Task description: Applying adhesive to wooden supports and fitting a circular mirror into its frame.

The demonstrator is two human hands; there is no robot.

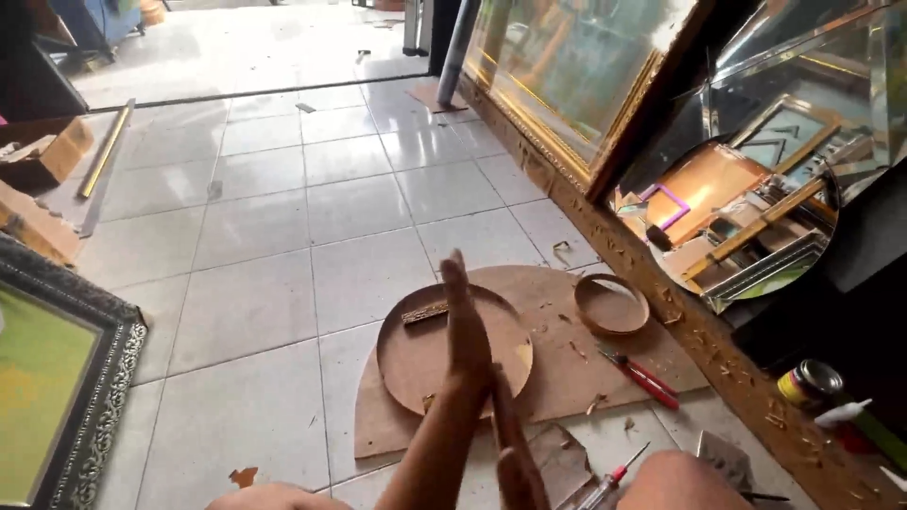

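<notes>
Both forearms are bare, with no sleeves in view. The left hand (466, 326) wears no glove, ring or watch. The knees are uncovered too.

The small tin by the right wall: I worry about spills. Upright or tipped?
Tipped: the small tin leans, its round top facing the camera.

Your left hand (466, 321) is up, near centre frame, seen edge-on: fingers straight and together, pointing to the far side, palm flat and open, gripping nothing. Its forearm runs back toward you, down to the near edge. Your right hand (515, 453) sits nearer and just right of that forearm, also edge-on and partly cut off by the near edge; can't tell if it's open or closed. Both knees show at the near edge, left and right.
</notes>
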